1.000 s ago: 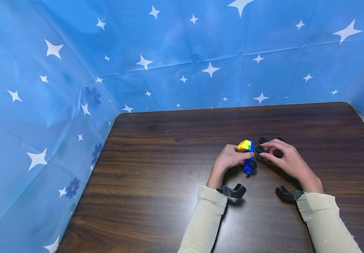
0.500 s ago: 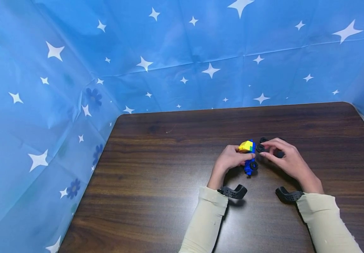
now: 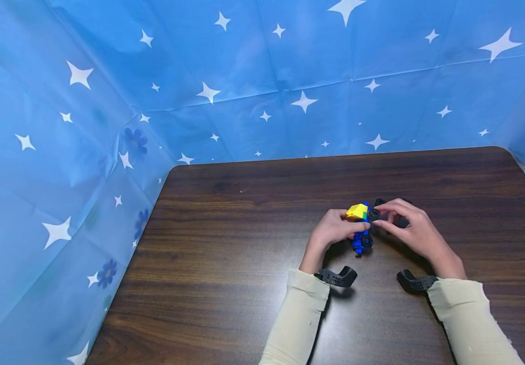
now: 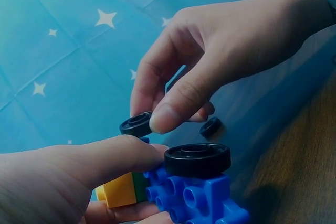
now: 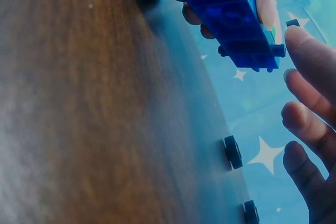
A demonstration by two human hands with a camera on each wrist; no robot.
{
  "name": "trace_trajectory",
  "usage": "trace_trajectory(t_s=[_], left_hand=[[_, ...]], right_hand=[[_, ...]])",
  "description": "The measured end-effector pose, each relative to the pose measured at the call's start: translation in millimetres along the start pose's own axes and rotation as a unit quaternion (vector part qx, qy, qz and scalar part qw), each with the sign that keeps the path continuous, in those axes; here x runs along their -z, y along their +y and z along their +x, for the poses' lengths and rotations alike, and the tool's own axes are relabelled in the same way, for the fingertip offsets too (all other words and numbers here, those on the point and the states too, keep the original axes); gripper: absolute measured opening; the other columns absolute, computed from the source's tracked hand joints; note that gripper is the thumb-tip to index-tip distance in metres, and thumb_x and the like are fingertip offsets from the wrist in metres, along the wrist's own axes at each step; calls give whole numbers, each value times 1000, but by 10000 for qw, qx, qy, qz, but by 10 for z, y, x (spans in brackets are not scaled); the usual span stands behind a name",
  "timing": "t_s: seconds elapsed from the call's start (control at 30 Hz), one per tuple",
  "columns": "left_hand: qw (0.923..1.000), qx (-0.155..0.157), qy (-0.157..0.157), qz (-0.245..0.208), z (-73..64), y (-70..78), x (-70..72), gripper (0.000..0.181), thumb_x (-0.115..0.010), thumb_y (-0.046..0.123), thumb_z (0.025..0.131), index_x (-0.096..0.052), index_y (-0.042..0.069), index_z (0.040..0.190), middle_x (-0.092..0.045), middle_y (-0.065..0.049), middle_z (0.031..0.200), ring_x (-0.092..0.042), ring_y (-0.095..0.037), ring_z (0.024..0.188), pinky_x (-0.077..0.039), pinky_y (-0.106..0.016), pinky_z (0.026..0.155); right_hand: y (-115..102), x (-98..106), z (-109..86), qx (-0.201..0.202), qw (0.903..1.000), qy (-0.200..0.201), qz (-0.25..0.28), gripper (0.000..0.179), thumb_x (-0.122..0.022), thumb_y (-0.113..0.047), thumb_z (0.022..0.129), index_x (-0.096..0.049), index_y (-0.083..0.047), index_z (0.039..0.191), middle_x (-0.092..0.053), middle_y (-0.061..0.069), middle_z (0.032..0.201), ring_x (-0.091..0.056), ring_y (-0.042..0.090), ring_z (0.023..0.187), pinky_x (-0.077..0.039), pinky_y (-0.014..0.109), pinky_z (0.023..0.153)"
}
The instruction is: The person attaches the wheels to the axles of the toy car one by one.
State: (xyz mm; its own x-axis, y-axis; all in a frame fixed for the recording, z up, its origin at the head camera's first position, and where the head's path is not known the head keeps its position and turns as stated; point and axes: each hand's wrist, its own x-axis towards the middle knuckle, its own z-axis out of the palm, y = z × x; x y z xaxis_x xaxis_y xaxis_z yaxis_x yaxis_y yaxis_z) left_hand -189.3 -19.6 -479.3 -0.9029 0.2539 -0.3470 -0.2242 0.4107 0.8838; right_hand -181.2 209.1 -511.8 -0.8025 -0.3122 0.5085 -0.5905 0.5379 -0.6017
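A toy car of blocks has a blue chassis [image 4: 194,198], a yellow block [image 3: 357,211] and a green block [image 4: 139,186]. My left hand [image 3: 334,226] grips it from the left, thumb across its side. One black wheel [image 4: 197,160] is mounted near the chassis's closer end. Between thumb and fingers, my right hand [image 3: 406,220] pinches another black wheel [image 4: 135,124]. That wheel is close beside the bare axle stub [image 3: 366,205] at the car's far end; whether they touch I cannot tell. In the right wrist view, the chassis underside [image 5: 226,19] shows.
Loose black wheels [image 5: 233,152] stand on the dark wooden table [image 3: 225,243], beyond and under my right hand. A second loose wheel [image 5: 251,212] shows in the right wrist view. A blue star-printed curtain [image 3: 262,76] hangs behind the table.
The pinched wheel has come left, closing the gap to the car's side. The car has shifted slightly to the right in my left hand.
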Motion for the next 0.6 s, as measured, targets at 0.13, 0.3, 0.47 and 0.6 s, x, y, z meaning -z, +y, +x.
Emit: trace_trajectory(t_s=[0.13, 0.3, 0.47, 0.6], left_hand=[[10000, -24, -52, 31, -3, 11, 1, 33, -82, 33, 90, -71, 8, 108, -68, 1, 80, -67, -19, 72, -50, -26, 66], [9999, -40, -96, 44, 1, 25, 2, 32, -82, 33, 90, -70, 8, 108, -67, 1, 78, -66, -19, 71, -49, -26, 65], [9998, -91, -171, 31, 3, 24, 11, 30, -82, 31, 90, -70, 9, 106, -66, 1, 77, -64, -18, 70, -47, -25, 63], [9997, -116, -206, 44, 3, 20, 16, 28, -82, 30, 90, -70, 9, 105, -64, 1, 76, -62, -17, 69, -45, -24, 61]], right_hand=[[-5, -6, -1, 10, 10000, -32, -38, 39, -83, 2, 84, -73, -7, 121, -65, 4, 93, -53, 5, 79, -45, 15, 76], [-11, -8, 4, -1, 9999, -50, -116, 38, -83, 1, 85, -73, -7, 121, -66, 4, 94, -54, 7, 79, -45, 14, 76], [-16, -6, 14, 48, 9998, -60, -170, 39, -84, 1, 84, -73, -7, 121, -66, 3, 95, -54, 9, 78, -44, 13, 76], [-7, -11, 10, 77, 9998, -57, -188, 41, -84, 3, 83, -72, -7, 121, -66, 3, 96, -54, 8, 79, -44, 15, 75]])
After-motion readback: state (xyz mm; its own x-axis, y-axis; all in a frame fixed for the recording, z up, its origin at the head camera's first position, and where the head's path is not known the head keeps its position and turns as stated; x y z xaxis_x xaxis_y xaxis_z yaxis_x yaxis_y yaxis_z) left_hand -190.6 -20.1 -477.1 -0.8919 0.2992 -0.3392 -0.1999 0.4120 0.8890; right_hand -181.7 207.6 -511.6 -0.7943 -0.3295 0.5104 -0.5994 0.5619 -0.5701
